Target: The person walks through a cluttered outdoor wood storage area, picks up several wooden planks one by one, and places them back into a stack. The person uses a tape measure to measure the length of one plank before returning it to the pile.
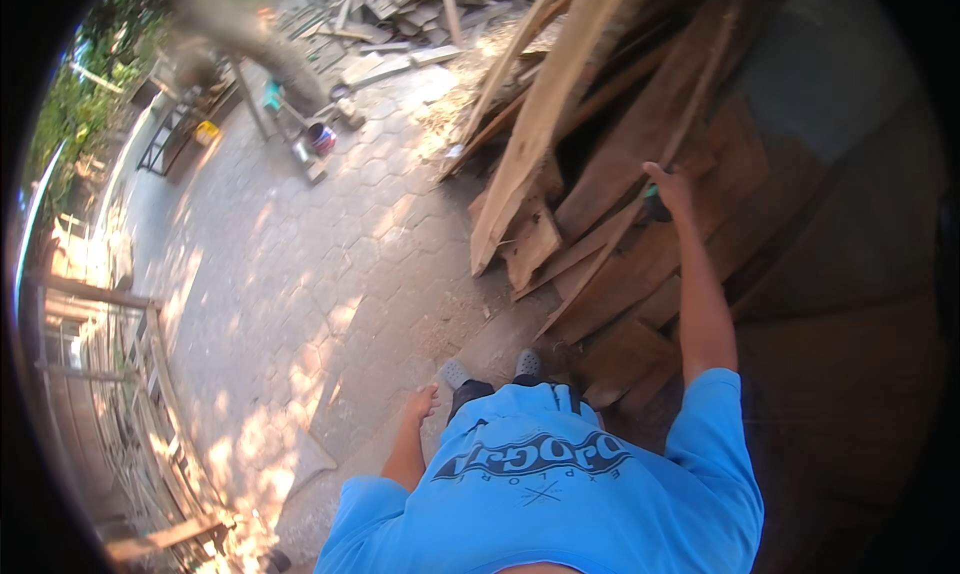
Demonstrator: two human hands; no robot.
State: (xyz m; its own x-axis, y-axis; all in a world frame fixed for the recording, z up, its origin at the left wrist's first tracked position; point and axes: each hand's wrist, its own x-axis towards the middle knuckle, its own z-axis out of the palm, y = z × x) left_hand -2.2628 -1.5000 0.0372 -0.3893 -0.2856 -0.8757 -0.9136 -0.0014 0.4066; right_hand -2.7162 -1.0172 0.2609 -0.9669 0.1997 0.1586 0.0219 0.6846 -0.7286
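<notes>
My right hand [674, 189] reaches forward to the leaning wooden planks [620, 164]. It is closed around a small black-and-green object [655, 203], whose exact kind is too small to make out. The thumb points toward the edge of a long dark board [710, 64] just beyond it. Low at my left side hangs my left hand [424, 402], its fingers loosely bent and nothing seen in them. A pale, rough-edged plank [540, 124] stands at the front of the stack, left of my right hand.
Wood offcuts [400, 14] lie heaped at the far end. Hexagonal paving [300, 234] covers the ground to the left. A tree trunk [265, 49], a small bucket [321, 139] and a yellow container [206, 132] are at the far left. A wooden frame [150, 374] stands along the left edge.
</notes>
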